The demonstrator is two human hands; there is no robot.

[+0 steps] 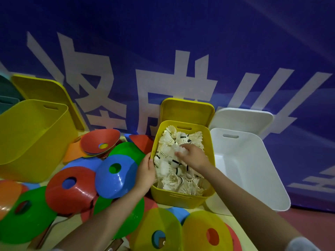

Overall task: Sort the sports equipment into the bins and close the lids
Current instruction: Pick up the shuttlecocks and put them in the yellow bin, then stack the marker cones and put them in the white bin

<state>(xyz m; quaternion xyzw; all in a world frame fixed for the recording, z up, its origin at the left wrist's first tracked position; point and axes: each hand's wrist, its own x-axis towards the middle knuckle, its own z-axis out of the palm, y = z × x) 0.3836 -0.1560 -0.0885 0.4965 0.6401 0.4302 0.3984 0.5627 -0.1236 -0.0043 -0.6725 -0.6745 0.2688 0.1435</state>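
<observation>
A small yellow bin (181,198) in the middle is full of white shuttlecocks (170,142). Its yellow lid (187,110) stands upright behind it against the wall. My left hand (145,173) grips the bin's left rim. My right hand (193,156) is inside the bin, fingers closed around a blurred white shuttlecock. Coloured disc cones lie scattered to the left and front: a blue one (116,175), a red one (69,189), a green one (21,216), yellow ones (204,232).
A big empty yellow bin (32,142) lies tilted at the left, its lid (45,91) behind it. An empty white bin (250,169) stands to the right, with its white lid (243,118) leaning on the blue banner wall (181,42).
</observation>
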